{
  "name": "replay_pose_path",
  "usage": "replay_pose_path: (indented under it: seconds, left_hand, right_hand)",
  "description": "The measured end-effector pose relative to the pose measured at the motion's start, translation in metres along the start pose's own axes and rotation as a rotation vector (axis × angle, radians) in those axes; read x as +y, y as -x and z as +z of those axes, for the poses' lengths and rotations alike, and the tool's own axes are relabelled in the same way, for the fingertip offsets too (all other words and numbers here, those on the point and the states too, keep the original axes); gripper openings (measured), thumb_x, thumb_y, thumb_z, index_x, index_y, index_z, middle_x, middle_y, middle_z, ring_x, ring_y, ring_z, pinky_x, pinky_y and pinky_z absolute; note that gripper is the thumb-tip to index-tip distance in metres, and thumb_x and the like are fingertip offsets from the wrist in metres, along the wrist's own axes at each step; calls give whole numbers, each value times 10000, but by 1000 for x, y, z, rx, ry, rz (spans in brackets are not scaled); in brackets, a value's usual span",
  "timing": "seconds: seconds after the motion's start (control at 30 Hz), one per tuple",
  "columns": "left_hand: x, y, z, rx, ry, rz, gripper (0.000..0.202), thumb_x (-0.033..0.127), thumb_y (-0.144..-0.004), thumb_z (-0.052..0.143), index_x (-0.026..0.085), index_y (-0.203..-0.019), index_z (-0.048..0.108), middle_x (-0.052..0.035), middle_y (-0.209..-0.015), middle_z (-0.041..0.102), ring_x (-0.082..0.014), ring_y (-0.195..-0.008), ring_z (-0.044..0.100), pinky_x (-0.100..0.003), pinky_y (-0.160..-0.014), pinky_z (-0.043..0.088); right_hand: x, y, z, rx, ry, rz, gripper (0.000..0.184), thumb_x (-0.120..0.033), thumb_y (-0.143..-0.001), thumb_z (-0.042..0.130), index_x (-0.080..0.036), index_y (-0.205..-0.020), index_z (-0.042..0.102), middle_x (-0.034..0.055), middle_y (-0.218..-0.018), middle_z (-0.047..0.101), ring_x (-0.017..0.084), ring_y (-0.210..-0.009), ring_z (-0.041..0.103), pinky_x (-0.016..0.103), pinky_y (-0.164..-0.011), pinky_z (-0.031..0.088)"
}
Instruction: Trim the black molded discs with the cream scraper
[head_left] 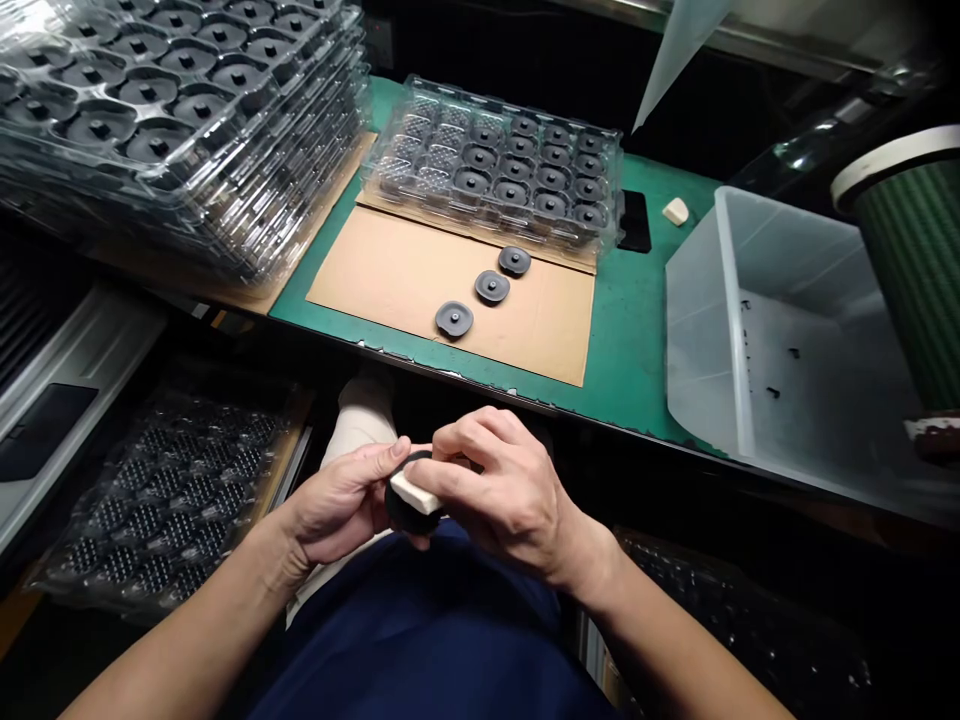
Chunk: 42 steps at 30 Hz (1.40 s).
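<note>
Thumb and fingers of the left hand (349, 500) pinch a round black disc (409, 517) at its rim, apparently steadying it near the green tabletop (630, 330), as the right hand (510, 490) presses a cream-coloured block against its face, forefinger along the block (414, 494), thumb hidden. Three dark grey discs (492, 287) lie within reach on brown cardboard (390, 265), perhaps for protection.
</note>
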<state>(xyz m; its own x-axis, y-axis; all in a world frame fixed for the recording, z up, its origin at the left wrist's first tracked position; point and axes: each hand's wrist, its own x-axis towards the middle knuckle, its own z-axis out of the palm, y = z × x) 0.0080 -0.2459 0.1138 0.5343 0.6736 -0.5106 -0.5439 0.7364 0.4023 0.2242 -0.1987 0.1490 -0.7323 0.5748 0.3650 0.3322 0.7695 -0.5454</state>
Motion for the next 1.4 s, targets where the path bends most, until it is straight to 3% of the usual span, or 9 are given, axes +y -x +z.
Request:
replay_pose_path:
  seconds: [0.13, 0.3, 0.53, 0.73, 0.87, 0.97, 1.03, 1.13, 1.4]
  left_hand:
    - [3, -3, 3, 125, 50, 247, 330, 271, -930, 767, 268, -1260, 764, -80, -1188, 771, -199, -1040, 734, -328, -938, 629]
    - [0, -7, 7, 264, -128, 509, 611, 84, -683, 940, 282, -1238, 779, -55, -1300, 740, -220, -1232, 674, -261, -1061, 540]
    - [10, 5, 28, 277, -165, 716, 560, 61, -709, 912, 314, -1195, 796, -29, -1261, 764, -200, -1184, 695, -246, -1030, 563]
    - [16, 13, 12, 189, -117, 463, 564, 116, -748, 898, 253, -1279, 765, -87, -1226, 777, -206, -1112, 729, -248, -989, 590]
    - [11, 12, 4, 175, -51, 374, 573, 146, -784, 877, 260, -1327, 734, -77, -1223, 777, -198, -1091, 736, -249, -975, 598]
    - [8, 11, 6, 172, -5, 412, 620, 182, -829, 842, 285, -1415, 666, -80, -1363, 719, -236, -1249, 683, -283, -1063, 561]
    - [6, 10, 10, 158, 6, 450, 616, 205, -858, 816, 290, -1442, 640, -88, -1414, 690, -263, -1345, 624, -305, -1118, 525]
    - [3, 7, 17, 161, -27, 469, 563, 197, -888, 781, 287, -1428, 651, -91, -1419, 686, -269, -1376, 600, -315, -1136, 509]
    - [-1, -11, 23, 403, -357, 505, 223, 322, -876, 834, 178, -1043, 802, -98, -950, 816, -255, -924, 779, -330, -882, 605]
  right_hand:
    - [-3, 0, 7, 156, 47, 248, 158, -248, -1026, 575, -166, -959, 692, 55, -852, 638, 187, -794, 516, 379, -766, 404]
    - [-20, -8, 15, 137, -451, 701, 300, -368, -1041, 578, -187, -804, 614, -28, -681, 507, 116, -588, 396, 295, -548, 319]
    - [-30, -18, 5, 230, -156, 441, 281, -259, -1023, 551, -193, -751, 525, 9, -718, 489, 157, -685, 417, 338, -662, 355]
    - [-10, -17, 2, 159, 128, 322, 193, -264, -1063, 535, -169, -960, 668, 66, -867, 630, 199, -801, 500, 379, -764, 408]
    - [0, -15, 5, 200, -22, 227, 170, -230, -1067, 552, -187, -1177, 675, 86, -1075, 699, 215, -972, 613, 384, -868, 476]
    - [5, -6, 11, 425, -267, 383, 282, -208, -1061, 558, -216, -1337, 612, 73, -1157, 699, 180, -956, 652, 331, -857, 515]
    - [5, 3, 17, 458, -404, 534, 231, -246, -1076, 538, -224, -1277, 649, 50, -1090, 701, 150, -839, 632, 287, -771, 506]
    - [-1, 14, 30, 260, -619, 613, 234, -348, -1085, 541, -189, -1046, 709, 26, -899, 668, 133, -740, 570, 259, -683, 458]
    - [-22, 21, 54, 211, -687, 549, 375, -377, -1058, 544, -158, -756, 574, 18, -752, 524, 136, -699, 469, 286, -665, 383]
